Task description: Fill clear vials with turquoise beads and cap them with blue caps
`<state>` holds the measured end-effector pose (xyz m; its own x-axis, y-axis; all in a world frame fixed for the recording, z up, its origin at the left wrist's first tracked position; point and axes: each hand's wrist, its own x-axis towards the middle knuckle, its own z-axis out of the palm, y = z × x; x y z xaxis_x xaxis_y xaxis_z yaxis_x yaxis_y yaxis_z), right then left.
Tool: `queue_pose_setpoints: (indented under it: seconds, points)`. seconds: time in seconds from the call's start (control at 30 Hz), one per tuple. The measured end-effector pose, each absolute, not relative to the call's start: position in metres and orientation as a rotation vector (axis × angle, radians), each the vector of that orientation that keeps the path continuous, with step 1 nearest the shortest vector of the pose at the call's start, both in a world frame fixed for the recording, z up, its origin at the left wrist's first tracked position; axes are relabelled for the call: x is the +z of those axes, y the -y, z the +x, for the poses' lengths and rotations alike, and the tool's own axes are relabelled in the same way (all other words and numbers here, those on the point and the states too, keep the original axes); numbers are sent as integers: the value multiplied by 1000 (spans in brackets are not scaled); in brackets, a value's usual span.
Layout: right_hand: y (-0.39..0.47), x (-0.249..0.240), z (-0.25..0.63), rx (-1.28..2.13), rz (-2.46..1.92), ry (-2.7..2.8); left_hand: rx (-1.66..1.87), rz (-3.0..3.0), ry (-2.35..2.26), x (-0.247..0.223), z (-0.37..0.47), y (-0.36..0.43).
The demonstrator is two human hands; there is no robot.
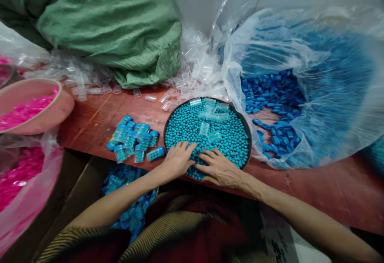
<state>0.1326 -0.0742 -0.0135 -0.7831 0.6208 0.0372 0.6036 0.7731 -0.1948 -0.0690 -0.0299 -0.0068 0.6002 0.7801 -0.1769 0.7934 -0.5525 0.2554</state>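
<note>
A round, dark-rimmed tray [249, 151] full of small turquoise balls [186, 125] stands on the reddish table. Several clear plastic tubes [204, 128] lie on top of the balls. My left hand [179, 158] rests on the balls at the near left edge, fingers apart, and nothing shows in it. Just right of it, my right hand [220, 168] lies over the near part of the balls with its fingers spread, also holding nothing visible. Left of the tray sits a group of tubes filled with balls and closed with blue caps [135, 137].
Clear tubes [192, 81] are heaped behind the tray, beside a green sack [120, 27]. A translucent bag of blue caps [276, 95] lies at right. Pink pieces fill a pink bowl [64, 103] at left. More filled tubes [135, 211] lie below the table edge.
</note>
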Motion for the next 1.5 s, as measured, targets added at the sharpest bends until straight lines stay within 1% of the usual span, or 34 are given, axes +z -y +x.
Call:
queue_pose_setpoints:
  seconds: [0.1, 0.2, 0.3, 0.4, 0.57, 0.7, 0.77, 0.93, 1.07, 1.13, 1.23, 1.37, 1.5]
  points:
    - [59, -26, 130, 339, -805, 2917, -219, 2527, -1133, -13, -63, 40]
    - [34, -44, 130, 234, -756, 2925, -204, 2470, -1198, -23, -48, 27]
    - [14, -56, 134, 97, -806, 2901, -163, 2439, -1227, -25, -38, 8]
    - [9, -52, 141, 9, -932, 2858, -126, 2490, -1230, -14, -36, -4]
    - [17, -28, 152, -77, -1127, 2790, -45, 2745, -1294, 1, -38, -24]
    - [2, -17, 158, -194, -1612, 2594, 43, 2923, -1031, -15, -29, -53]
    - [-13, -18, 158, -147, -1769, 2550, 37, 2939, -933, -25, -22, -64]
    - [-39, -23, 158, 45, -1890, 2480, 100, 2905, -947, -36, -8, -73]
    - [-40, -23, 166, 77, -1932, 2369, 309, 2746, -1015, -35, -7, -76]
    - [-34, -24, 173, 99, -1873, 2249, 467, 2625, -1065, -33, -11, -74]
    - [-20, -28, 174, 292, -1678, 1906, 626, 2513, -1044, -29, -19, -63]
    - [-4, -37, 160, 619, -1492, 1696, 688, 2433, -965, -30, -22, -43]
    - [-3, -43, 153, 693, -1504, 1652, 699, 2263, -928, -44, -11, -32]
